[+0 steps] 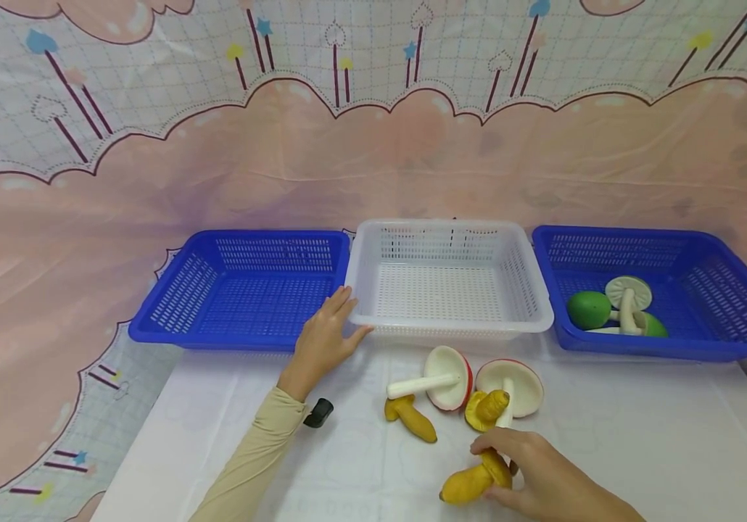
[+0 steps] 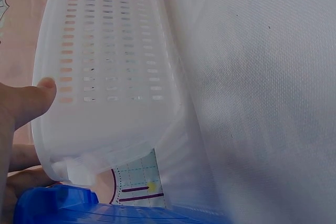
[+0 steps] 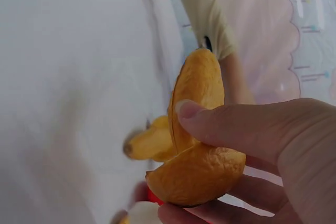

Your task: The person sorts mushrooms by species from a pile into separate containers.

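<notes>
My right hand [image 1: 533, 471] grips a yellow toy mushroom [image 3: 197, 98], thumb against its stem and the other fingers about its cap. My left hand [image 1: 324, 339] rests at the near left corner of the white basket [image 1: 452, 324], fingers fairly straight along its side and thumb [image 2: 39, 98] spread across its front rim. Between the hands lie two red-capped mushrooms [image 1: 447, 395] with pale undersides up, and two more yellow mushrooms [image 1: 415, 422]. One yellow mushroom [image 1: 492, 407] overlaps the right-hand red-capped one.
A blue basket [image 1: 158, 337] stands left of the white one. Another blue basket [image 1: 726, 355] on the right holds several green-capped mushrooms [image 1: 589, 310]. A small black object [image 1: 318, 413] is beside the left sleeve. Patterned cloth [image 1: 380, 159] hangs behind the white table [image 1: 641, 435].
</notes>
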A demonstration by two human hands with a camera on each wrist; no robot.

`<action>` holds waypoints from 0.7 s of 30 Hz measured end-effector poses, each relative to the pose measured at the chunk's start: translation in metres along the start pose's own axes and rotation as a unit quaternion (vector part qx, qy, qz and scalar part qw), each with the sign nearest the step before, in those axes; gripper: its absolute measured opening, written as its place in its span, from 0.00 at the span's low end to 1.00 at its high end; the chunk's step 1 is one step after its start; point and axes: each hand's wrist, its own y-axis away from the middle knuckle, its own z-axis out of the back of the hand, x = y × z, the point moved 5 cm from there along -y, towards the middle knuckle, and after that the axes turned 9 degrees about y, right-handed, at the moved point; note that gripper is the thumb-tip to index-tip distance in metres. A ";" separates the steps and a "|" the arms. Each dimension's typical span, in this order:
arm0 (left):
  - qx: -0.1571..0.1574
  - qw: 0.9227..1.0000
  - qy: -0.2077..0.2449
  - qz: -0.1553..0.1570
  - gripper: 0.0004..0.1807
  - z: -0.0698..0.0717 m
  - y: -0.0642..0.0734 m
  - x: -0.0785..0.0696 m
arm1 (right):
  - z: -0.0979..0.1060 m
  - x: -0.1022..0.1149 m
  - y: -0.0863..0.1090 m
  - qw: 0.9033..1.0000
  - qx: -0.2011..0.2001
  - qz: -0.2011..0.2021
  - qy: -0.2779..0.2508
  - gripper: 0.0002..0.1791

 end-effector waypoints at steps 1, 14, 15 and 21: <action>0.001 1.000 0.000 0.002 0.31 0.000 0.000 0.000 | 0.003 0.001 0.000 1.000 -0.019 0.020 0.005 0.19; 0.000 1.000 0.000 0.001 0.30 0.000 0.002 0.001 | 0.037 -0.004 -0.004 0.985 -0.150 0.084 0.029 0.22; -0.001 1.000 0.000 0.001 0.30 0.000 0.002 0.000 | 0.039 -0.005 -0.005 0.984 -0.154 0.084 0.029 0.22; -0.009 1.000 0.001 -0.009 0.30 0.000 0.003 -0.001 | 0.049 -0.008 -0.007 0.981 -0.168 0.088 0.035 0.21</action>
